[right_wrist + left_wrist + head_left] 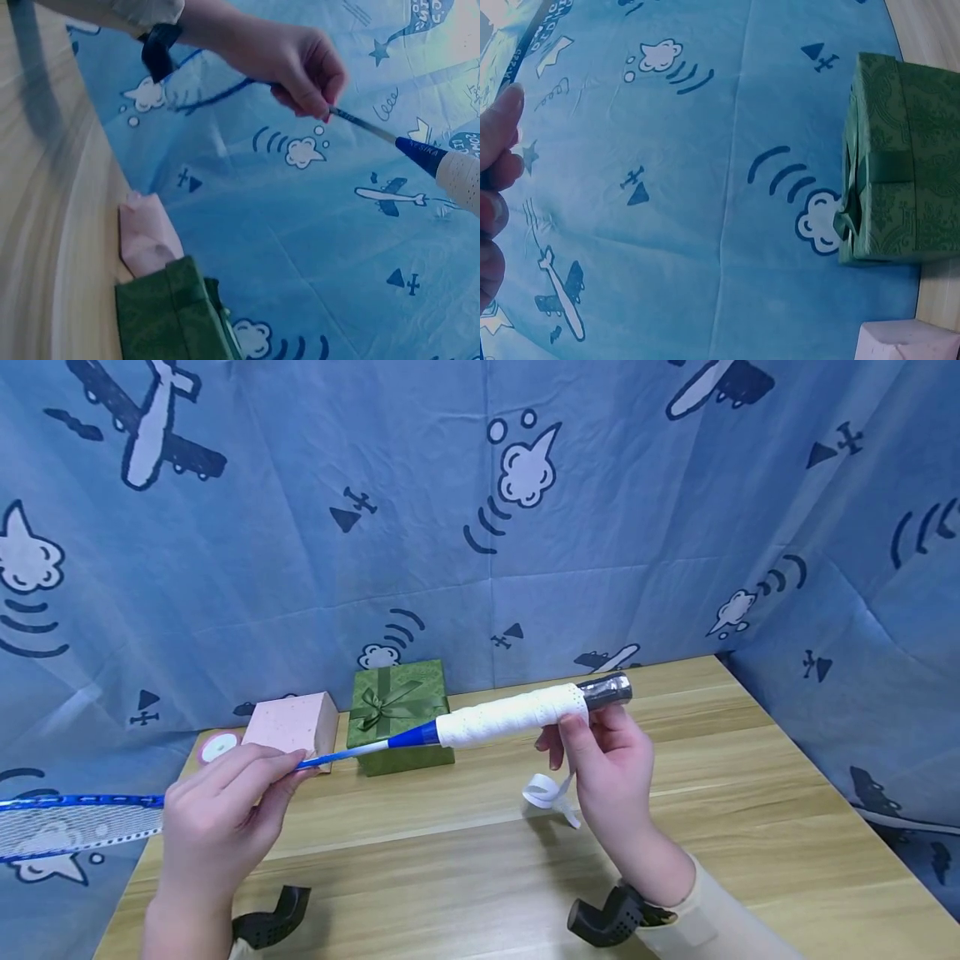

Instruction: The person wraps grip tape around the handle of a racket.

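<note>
Racket head [71,827] cut off at the left edge, badminton racket [480,725] held level above the desk [465,852], long axis left-right, butt pointing right and slightly up, left hand [217,827] pinching the shaft, right hand [611,768] gripping the white-wrapped handle's end.

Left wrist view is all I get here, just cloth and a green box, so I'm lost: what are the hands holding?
Observer: The left hand pinches a badminton racket's thin blue shaft.
Operator: And the right?
Observer: The right hand grips the butt end of the white-wrapped handle.
Operator: Any loose tape?
Observer: Yes, a white tape strip curls down below the handle, beside the right hand.
</note>
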